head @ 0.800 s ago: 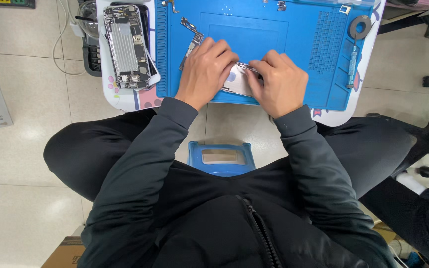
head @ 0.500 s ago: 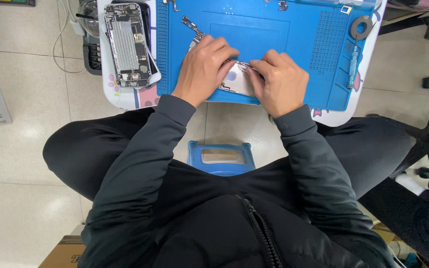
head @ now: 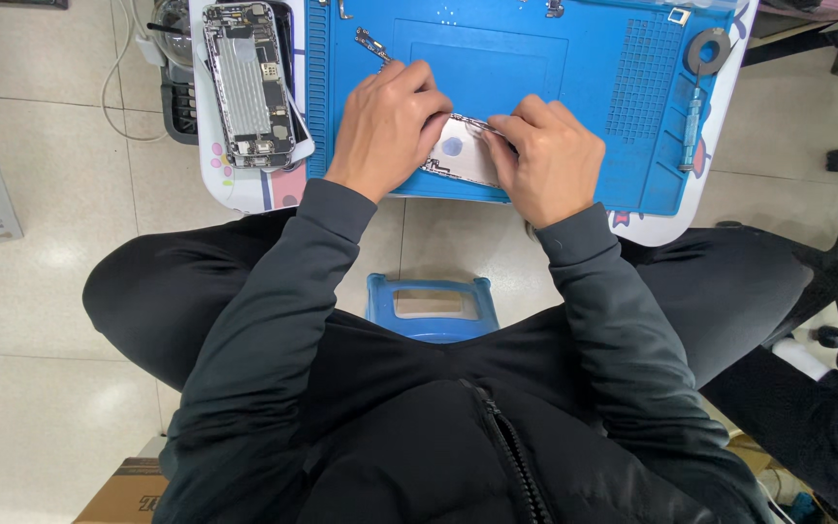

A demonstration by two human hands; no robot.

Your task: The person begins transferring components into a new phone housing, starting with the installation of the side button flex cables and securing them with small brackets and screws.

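Gripping a phone panel [head: 463, 160] — left hand [head: 390, 126], right hand [head: 547, 160].

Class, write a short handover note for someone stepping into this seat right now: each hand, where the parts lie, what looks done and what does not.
Left hand: gripping the left end of a flat silver phone part on the blue work mat.
Right hand: holding the part's right edge; fingertips hide any tool.
Opened phone body: lies off the mat at the table's left, insides showing.
Small flex piece: loose on the mat above the left hand.
Screwdriver and tape roll: on the mat's right edge.
Done: phone already open, parts separated.
Left: the part in hand is not yet fitted back to the body.
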